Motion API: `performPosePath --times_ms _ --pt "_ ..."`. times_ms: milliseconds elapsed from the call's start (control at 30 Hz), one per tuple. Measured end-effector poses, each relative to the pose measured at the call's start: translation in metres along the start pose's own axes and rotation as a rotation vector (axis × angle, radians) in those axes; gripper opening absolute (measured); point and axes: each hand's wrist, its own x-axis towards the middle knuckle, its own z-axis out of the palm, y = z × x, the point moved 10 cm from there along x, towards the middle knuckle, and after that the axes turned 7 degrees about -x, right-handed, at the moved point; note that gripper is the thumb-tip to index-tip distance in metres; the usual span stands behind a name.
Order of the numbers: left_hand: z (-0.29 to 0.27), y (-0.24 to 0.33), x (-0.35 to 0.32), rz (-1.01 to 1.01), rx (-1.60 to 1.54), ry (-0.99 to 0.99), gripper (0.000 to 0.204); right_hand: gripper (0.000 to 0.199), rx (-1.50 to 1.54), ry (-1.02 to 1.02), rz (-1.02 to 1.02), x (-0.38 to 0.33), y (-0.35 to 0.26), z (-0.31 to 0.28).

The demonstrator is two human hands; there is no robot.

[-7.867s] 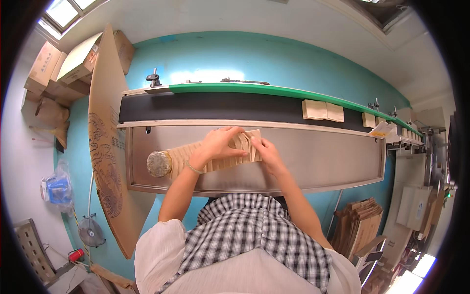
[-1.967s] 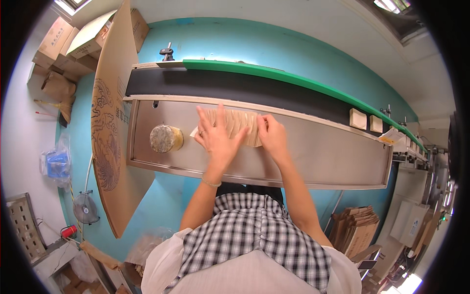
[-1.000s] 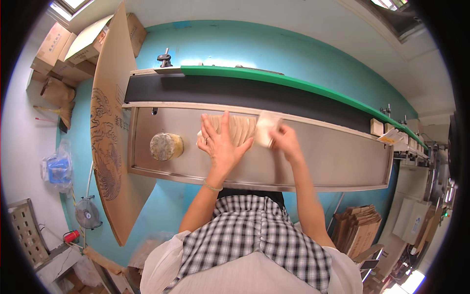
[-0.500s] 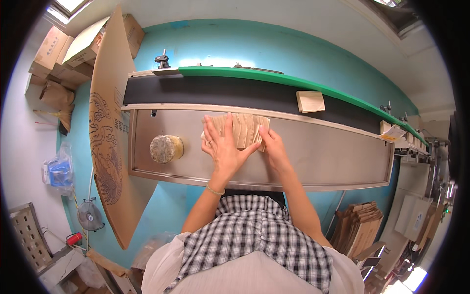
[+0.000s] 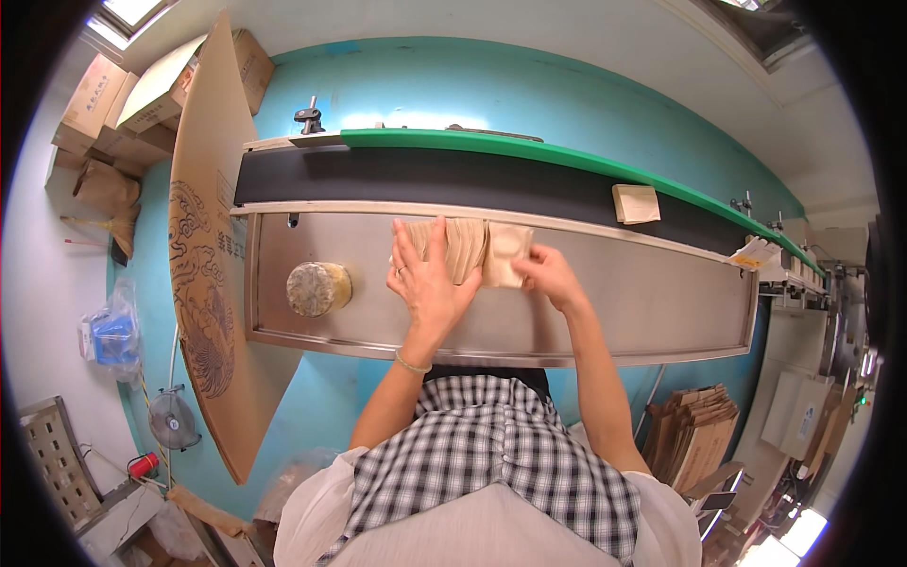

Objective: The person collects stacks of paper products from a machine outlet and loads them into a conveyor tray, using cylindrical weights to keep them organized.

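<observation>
A row of tan folded paper pieces that look like napkins (image 5: 468, 248) stands on edge on the metal tray (image 5: 642, 302). Over the row's left part lies my left hand (image 5: 430, 288), fingers spread at the far side and thumb by the near side, gripping it. One flat folded napkin (image 5: 508, 244) leans away from the row's right end. My right hand (image 5: 556, 274) pinches that napkin at its right edge, fingers closed and slightly blurred. Farther right, another folded napkin (image 5: 636, 204) lies on the black conveyor belt (image 5: 529, 181) beyond the tray.
On the tray's left stands a round, worn yellowish block (image 5: 318, 289). A tall cardboard sheet (image 5: 210, 283) rises at the tray's left end. A green rail (image 5: 472, 141) runs along the belt's far side. Flattened cartons (image 5: 690, 439) lean below right; a small fan (image 5: 174, 419) is lower left.
My right hand has moved right, tilting a flat napkin off the row's end. The napkin on the belt has travelled to the right. My left hand stays on the row.
</observation>
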Motion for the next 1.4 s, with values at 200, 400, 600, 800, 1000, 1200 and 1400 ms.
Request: performPosePath --times_ms 200,400,600,800,1000,1200,1400 --pt "0.000 0.002 -0.001 -0.012 -0.015 -0.029 0.089 0.039 0.371 0.262 -0.030 0.006 -0.011 -0.017" --pt "0.010 -0.001 -0.004 0.013 -0.291 -0.043 0.084 0.044 -0.199 0.343 -0.334 -0.016 -0.051 0.037" --pt "0.005 0.000 -0.005 -0.028 -0.138 -0.053 0.096 0.044 -0.010 0.215 -0.155 -0.009 -0.023 0.034" --pt "0.014 0.010 -0.007 0.014 -0.138 -0.068 0.101 0.039 0.010 0.222 -0.147 0.004 -0.021 0.031" --pt "0.007 0.002 -0.002 -0.029 -0.076 -0.051 0.103 0.033 -0.001 -0.002 0.011 -0.005 0.016 0.039" --pt "0.015 0.001 -0.002 -0.047 -0.145 -0.092 0.096 0.041 0.515 0.280 -0.084 0.021 -0.010 -0.030" --pt "0.024 0.009 -0.006 0.101 -0.365 -0.037 0.086 0.042 -0.065 0.290 -0.315 0.001 -0.029 0.029"
